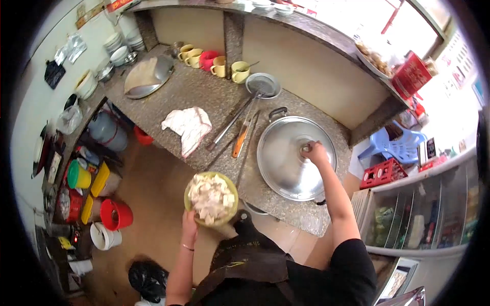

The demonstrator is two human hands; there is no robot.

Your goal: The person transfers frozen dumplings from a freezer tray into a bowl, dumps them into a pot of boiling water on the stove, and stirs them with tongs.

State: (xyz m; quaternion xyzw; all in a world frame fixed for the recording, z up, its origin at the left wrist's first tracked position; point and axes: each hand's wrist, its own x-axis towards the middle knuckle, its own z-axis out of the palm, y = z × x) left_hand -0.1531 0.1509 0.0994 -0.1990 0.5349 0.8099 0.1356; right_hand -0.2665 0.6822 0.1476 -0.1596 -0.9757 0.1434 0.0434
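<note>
My left hand [189, 227] grips the rim of a yellow-green bowl [234, 206], which is heaped with pale, whitish cut chunks [210, 198]. That bowl is held in front of my body, off the counter's front edge. On the right, my right hand [317, 152] closes around the knob of a large, round metal lid [278, 158]. The lid covers a wide pan with dark handles [278, 112] set in the counter; what lies under it is hidden. Left of the lid are a knife with an orange handle [239, 145] and a long-handled strainer [263, 85].
A white cloth [188, 127] lies on the stone counter [148, 115]. Yellow mugs [218, 66] line the back wall, beside a metal tray [166, 76]. Red [116, 214] and white buckets [105, 237] stand on the floor at left. A glass-fronted cabinet [423, 214] is at right.
</note>
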